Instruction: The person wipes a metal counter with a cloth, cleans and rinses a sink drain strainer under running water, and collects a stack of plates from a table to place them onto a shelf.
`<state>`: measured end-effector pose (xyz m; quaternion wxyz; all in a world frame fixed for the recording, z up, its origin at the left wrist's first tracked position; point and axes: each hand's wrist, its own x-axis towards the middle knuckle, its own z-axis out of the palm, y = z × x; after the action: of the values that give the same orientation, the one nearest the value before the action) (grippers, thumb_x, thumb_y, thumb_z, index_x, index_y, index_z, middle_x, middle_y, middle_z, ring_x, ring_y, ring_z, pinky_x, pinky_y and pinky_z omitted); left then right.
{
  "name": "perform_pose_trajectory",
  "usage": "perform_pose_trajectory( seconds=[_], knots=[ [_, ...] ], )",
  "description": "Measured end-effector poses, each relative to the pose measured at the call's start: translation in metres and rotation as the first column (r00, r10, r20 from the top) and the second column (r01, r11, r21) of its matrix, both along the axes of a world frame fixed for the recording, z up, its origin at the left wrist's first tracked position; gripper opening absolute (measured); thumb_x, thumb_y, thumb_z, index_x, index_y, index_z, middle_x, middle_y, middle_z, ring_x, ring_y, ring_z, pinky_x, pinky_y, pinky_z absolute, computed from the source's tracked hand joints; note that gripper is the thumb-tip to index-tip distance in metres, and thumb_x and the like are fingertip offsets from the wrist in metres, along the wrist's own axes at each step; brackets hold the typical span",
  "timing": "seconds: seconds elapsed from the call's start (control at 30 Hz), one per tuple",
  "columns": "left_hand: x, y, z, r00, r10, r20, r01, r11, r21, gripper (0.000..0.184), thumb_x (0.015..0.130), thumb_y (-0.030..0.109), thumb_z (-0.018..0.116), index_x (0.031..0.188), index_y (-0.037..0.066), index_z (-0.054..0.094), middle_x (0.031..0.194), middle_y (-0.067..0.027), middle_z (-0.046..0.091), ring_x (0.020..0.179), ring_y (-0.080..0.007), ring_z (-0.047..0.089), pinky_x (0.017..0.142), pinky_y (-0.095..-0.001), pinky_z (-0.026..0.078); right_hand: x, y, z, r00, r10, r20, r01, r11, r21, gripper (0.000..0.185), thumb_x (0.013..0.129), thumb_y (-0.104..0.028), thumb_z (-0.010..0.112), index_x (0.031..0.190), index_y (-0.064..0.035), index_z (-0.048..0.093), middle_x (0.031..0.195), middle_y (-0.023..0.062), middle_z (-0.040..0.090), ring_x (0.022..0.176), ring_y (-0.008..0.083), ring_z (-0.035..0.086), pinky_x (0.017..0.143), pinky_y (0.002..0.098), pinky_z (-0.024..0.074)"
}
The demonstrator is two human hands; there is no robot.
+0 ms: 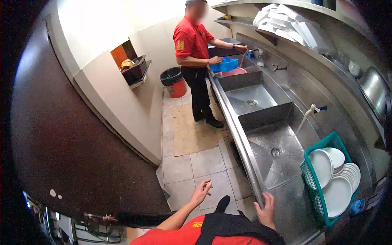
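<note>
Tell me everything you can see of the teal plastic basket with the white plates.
The teal plastic basket is roughly rectangular and open-topped, with latticed sides and a solid rim. It rests on the grey stainless-steel counter beside the nearest sink basin. Inside are round white plates, some stacked, others leaning in a row. Its base is hidden. The person's bare right hand is nearby but does not touch it.

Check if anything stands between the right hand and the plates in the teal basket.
Only the near wall of the teal basket, which is open above the plates. From the right hand to that wall, just steel counter shows.
</note>
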<state>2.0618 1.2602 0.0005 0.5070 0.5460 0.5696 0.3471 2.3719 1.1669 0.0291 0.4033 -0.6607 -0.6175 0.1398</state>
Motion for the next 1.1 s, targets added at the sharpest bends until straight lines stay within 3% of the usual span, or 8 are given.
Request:
perform_pose_trajectory(
  seconds=[0.1, 0.23, 0.33, 0.73, 0.83, 0.9, 1.03, 1.1],
  knots=[
    [0.006, -0.059, -0.009, 0.994, -0.054, -0.097, 0.036, 0.983, -0.182, 0.057, 0.090, 0.042, 0.046, 0.129, 0.003, 0.035, 0.103, -0.0159, 0.059, 0.068, -0.0167, 0.060, 0.068, -0.0293, 0.048, -0.001, -0.003, 0.006, 0.992, 0.090, 0.093, -0.087, 0.996, -0.038, 0.045, 0.073, -0.016, 0.065, 0.114, -0.0067, 0.050, 0.119, 0.0139, 0.046, 0.103, 0.0336, 0.045, 0.090, 0.0415, 0.0356],
    [0.021, -0.114, 0.004, 0.991, -0.109, -0.078, 0.089, 0.968, -0.233, 0.058, 0.090, 0.043, 0.046, 0.130, 0.002, 0.035, 0.101, -0.0157, 0.059, 0.070, -0.0179, 0.061, 0.069, -0.0306, 0.048, 0.003, -0.005, 0.003, 0.990, 0.127, 0.060, -0.126, 0.992, -0.024, 0.039, 0.075, -0.011, 0.061, 0.113, -0.0068, 0.051, 0.118, 0.0137, 0.047, 0.105, 0.0331, 0.044, 0.092, 0.0410, 0.0342],
    [0.008, -0.142, -0.019, 0.995, -0.081, -0.066, 0.067, 0.979, -0.191, 0.058, 0.090, 0.043, 0.046, 0.130, 0.002, 0.035, 0.101, -0.0160, 0.059, 0.070, -0.0176, 0.061, 0.070, -0.0309, 0.048, 0.005, -0.005, -0.004, 0.984, 0.154, 0.092, -0.154, 0.988, -0.010, 0.040, 0.075, -0.012, 0.060, 0.114, -0.0079, 0.051, 0.118, 0.0120, 0.047, 0.104, 0.0335, 0.043, 0.091, 0.0418, 0.0346],
    [-0.029, -0.209, 0.005, 0.998, 0.040, -0.054, -0.049, 0.981, -0.186, 0.061, 0.089, 0.045, 0.046, 0.130, 0.002, 0.036, 0.103, -0.0190, 0.058, 0.073, -0.0190, 0.062, 0.064, -0.0293, 0.050, -0.003, -0.010, -0.008, 0.959, 0.101, 0.266, -0.099, 0.995, -0.021, 0.037, 0.079, -0.016, 0.058, 0.115, -0.0098, 0.050, 0.120, 0.0072, 0.046, 0.108, 0.0300, 0.042, 0.090, 0.0425, 0.0355],
    [-0.048, -0.232, 0.018, 0.995, 0.092, -0.028, -0.096, 0.979, -0.180, 0.059, 0.089, 0.044, 0.046, 0.130, 0.003, 0.036, 0.103, -0.0168, 0.059, 0.069, -0.0176, 0.062, 0.062, -0.0279, 0.048, -0.003, -0.009, -0.012, 0.948, 0.094, 0.304, -0.087, 0.996, -0.037, 0.036, 0.080, -0.015, 0.057, 0.115, -0.0093, 0.050, 0.120, 0.0083, 0.046, 0.109, 0.0308, 0.043, 0.090, 0.0429, 0.0353],
    [-0.074, -0.256, 0.018, 0.988, 0.121, -0.100, -0.137, 0.975, -0.175, 0.050, 0.092, 0.037, 0.044, 0.129, 0.004, 0.037, 0.101, -0.0086, 0.061, 0.066, -0.0133, 0.060, 0.055, -0.0240, 0.044, -0.008, -0.014, -0.006, 0.939, 0.083, 0.332, -0.081, 0.996, -0.022, 0.036, 0.079, -0.014, 0.058, 0.114, -0.0064, 0.051, 0.118, 0.0110, 0.048, 0.107, 0.0325, 0.045, 0.090, 0.0425, 0.0357],
    [-0.132, -0.311, -0.004, 0.942, 0.323, -0.088, -0.334, 0.920, -0.205, 0.051, 0.090, 0.037, 0.048, 0.127, 0.003, 0.040, 0.099, -0.0117, 0.060, 0.066, -0.0156, 0.062, 0.056, -0.0259, 0.047, -0.004, -0.027, -0.009, 0.991, 0.004, 0.136, -0.017, 0.996, 0.091, 0.033, 0.079, -0.013, 0.059, 0.110, -0.0022, 0.052, 0.110, 0.0147, 0.052, 0.101, 0.0340, 0.048, 0.089, 0.0406, 0.0367],
    [-0.158, -0.341, -0.025, 0.929, 0.366, -0.054, -0.370, 0.917, -0.150, 0.050, 0.090, 0.035, 0.049, 0.127, 0.002, 0.040, 0.097, -0.0117, 0.059, 0.066, -0.0155, 0.061, 0.056, -0.0260, 0.048, 0.004, -0.038, -0.020, 0.993, -0.063, 0.095, 0.058, 0.997, 0.057, 0.032, 0.079, -0.013, 0.059, 0.109, -0.0020, 0.052, 0.108, 0.0154, 0.052, 0.100, 0.0342, 0.048, 0.087, 0.0403, 0.0379]
  ],
)
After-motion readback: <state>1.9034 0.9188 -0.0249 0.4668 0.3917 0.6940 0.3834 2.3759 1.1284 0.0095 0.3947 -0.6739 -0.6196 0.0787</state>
